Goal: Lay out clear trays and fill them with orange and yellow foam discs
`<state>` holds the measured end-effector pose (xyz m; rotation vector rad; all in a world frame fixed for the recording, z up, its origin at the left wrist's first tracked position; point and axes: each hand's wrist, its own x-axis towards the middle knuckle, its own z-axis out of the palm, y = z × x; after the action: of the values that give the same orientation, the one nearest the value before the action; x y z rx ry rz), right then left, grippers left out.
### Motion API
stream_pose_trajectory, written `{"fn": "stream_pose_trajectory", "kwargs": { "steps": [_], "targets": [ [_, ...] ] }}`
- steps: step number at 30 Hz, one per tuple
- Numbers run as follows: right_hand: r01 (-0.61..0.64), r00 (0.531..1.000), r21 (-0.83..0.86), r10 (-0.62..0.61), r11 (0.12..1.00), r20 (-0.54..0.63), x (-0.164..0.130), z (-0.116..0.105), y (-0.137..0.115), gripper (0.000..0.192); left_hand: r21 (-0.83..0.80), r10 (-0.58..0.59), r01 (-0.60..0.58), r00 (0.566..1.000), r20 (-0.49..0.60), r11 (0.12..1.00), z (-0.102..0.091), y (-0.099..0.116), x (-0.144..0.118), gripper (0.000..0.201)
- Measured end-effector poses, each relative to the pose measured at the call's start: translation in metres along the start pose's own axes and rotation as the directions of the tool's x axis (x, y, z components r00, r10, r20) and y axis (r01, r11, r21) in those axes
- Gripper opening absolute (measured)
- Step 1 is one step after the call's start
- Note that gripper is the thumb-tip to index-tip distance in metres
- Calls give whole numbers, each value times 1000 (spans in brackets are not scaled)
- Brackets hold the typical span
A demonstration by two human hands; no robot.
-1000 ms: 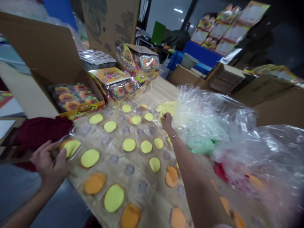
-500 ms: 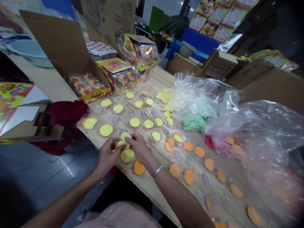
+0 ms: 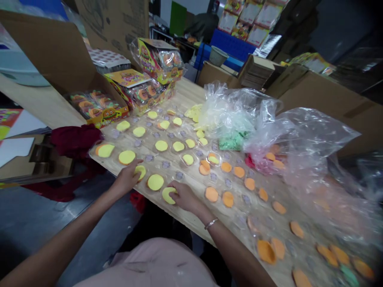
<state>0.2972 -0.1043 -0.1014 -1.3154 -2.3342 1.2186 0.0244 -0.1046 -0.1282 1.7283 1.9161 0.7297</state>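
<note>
My left hand (image 3: 127, 177) has its finger and thumb at the edges of a yellow disc (image 3: 140, 172) in a clear plastic tray near the table's front edge. To the right, my right hand (image 3: 186, 196) pinches the rim of another yellow disc (image 3: 169, 195), which lies in its tray cup. Between the hands, a larger yellow disc (image 3: 155, 182) sits untouched. More yellow discs (image 3: 127, 157) lie in clear blister trays, some with orange showing beneath. Farther right, orange discs (image 3: 212, 194) lie uncovered in similar trays.
Behind the trays stand an open display box of burger-shaped sweets (image 3: 103, 113) and stacked colourful boxes (image 3: 160, 59). Clear plastic bags (image 3: 233, 107) bulge along the right side, with green pieces (image 3: 235, 139) beneath. Dark red cloth (image 3: 74, 141) hangs at the left edge.
My hands have moved apart from working together over yellow discs. A yellow disc now covers the front orange one, under my right hand. The view has shifted to the right.
</note>
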Motion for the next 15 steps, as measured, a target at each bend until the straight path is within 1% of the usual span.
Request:
{"fn": "stream_pose_trajectory", "kwargs": {
  "steps": [2,5,6,8,9,10,12,13,14,15],
  "targets": [
    [-27,1000,-184,24,983,-20,-2,8,-5,28,75,67,-62,995,-67,995,7,-2,-3,50],
    [-18,996,-402,-19,916,-89,-5,15,-12,30,174,186,-153,964,-190,973,18,-8,-11,47],
    [-4,993,-437,-49,899,-109,-6,16,-13,29,187,216,-179,954,-206,966,21,-11,-13,46],
    [41,983,-433,-114,900,-144,-5,12,-13,27,192,267,-226,938,-222,955,26,-20,-15,42],
    [70,976,-401,-145,913,-162,-3,7,-12,27,206,295,-248,924,-242,947,28,-25,-15,41],
    [98,967,-366,-176,925,-185,1,-1,-11,27,235,326,-264,902,-284,935,29,-31,-14,40],
    [134,945,-335,-222,933,-239,19,-22,-10,25,333,384,-266,849,-364,905,32,-44,-11,39],
    [135,936,-351,-236,927,-262,33,-36,-9,23,385,408,-258,828,-384,886,33,-50,-11,40],
    [126,929,-385,-245,914,-279,51,-52,-9,21,416,421,-250,817,-394,874,35,-56,-12,41],
    [109,926,-432,-249,895,-283,71,-68,-8,20,421,429,-257,815,-389,870,37,-60,-14,42]
  ]
}}
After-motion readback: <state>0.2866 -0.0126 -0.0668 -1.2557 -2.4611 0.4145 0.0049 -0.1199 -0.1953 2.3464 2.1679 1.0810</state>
